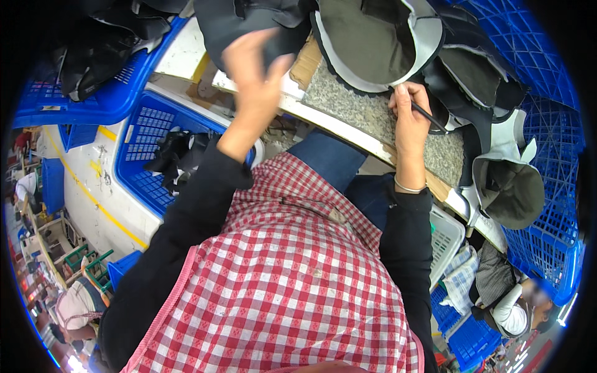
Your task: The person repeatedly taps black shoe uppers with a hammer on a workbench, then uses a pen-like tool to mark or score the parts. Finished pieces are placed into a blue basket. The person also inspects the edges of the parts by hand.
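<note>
My left hand [258, 81] is raised over the bench edge, smeared by motion, with its fingers spread and nothing in them. Beneath its fingertips lies a black leather piece [224, 31]. My right hand [411, 118] is closed around a thin black pen-like tool [430, 118], which points down to the right. Its fingertips meet the pale lower edge of a shoe upper [367, 46] with a dark grey lining, lying on the speckled stone slab [342, 93]. More black uppers [472, 74] are heaped just right of that hand.
A grey-lined upper [510, 186] hangs at the bench's right end. Blue crates [553, 149] stand along the right. On the left, a blue crate [146, 133] holds black scraps, and a blue tray [118, 102] carries black pieces. People work in the background at both sides.
</note>
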Available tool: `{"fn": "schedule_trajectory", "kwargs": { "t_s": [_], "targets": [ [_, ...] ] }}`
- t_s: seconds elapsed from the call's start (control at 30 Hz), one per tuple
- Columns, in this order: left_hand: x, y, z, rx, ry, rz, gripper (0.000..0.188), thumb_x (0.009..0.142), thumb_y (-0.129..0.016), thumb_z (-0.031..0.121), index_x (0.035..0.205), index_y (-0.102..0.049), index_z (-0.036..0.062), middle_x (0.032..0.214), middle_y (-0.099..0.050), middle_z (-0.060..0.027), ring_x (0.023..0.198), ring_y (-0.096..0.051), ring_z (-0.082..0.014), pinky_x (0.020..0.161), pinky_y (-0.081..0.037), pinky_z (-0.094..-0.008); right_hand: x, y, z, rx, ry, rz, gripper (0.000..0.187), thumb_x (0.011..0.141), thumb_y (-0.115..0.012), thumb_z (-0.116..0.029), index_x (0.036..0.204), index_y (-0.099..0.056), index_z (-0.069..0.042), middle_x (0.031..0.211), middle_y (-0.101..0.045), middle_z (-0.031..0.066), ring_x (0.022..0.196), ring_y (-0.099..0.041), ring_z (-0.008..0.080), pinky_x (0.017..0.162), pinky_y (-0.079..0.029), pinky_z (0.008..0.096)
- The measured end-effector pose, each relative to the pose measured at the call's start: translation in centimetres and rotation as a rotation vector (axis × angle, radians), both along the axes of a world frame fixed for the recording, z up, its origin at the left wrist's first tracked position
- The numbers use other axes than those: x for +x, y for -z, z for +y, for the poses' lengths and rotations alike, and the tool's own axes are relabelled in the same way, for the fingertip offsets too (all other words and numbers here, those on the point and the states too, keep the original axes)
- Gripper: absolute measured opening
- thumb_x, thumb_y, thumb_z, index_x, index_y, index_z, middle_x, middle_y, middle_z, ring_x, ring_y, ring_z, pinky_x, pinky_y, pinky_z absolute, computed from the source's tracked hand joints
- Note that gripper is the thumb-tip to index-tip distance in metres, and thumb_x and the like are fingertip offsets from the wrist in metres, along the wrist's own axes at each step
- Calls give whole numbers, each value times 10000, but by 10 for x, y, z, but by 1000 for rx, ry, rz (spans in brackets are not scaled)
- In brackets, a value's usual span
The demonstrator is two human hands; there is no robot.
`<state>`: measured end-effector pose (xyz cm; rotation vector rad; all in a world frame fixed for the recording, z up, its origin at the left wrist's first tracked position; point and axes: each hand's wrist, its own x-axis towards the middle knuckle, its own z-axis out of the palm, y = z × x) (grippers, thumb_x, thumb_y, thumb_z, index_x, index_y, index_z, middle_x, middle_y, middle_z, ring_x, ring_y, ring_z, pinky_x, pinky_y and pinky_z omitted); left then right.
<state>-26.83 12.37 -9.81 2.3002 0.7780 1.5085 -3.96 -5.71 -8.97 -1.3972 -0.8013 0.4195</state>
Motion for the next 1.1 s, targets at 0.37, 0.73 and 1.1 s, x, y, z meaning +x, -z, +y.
{"fn": "schedule_trajectory", "kwargs": {
  "t_s": [0.37, 0.73, 1.1],
  "targets": [
    [-15, 30, 79, -1083, -51, -395, 471, 780, -874, 103, 1158, -673, -94, 1109, -722, -143, 989, -673, -251, 942, -519, -374, 0, 27, -58, 78, -75, 51, 272, 1060, -593, -298, 991, -666, -45, 810, -653, 12, 781, -632, 108, 744, -528, 262],
    [160, -105, -16, 148, 611, 726, 445, 993, -627, 300, 1321, -624, 1, 1225, -705, -159, 1166, -647, -313, 993, -481, -391, -14, 9, -113, 202, 64, 166, 311, 1073, -542, -266, 946, -678, -17, 720, -613, 17, 678, -590, 85, 631, -476, 243],
    [167, -23, 23, -422, 942, 922, 459, 999, -611, 457, 1183, -714, 49, 1062, -741, -156, 948, -686, -312, 820, -503, -444, -13, 10, -50, -59, 51, -3, 193, 968, -703, -148, 1028, -555, -41, 770, -588, -27, 696, -483, 35, 624, -414, 230]
  ]
}}
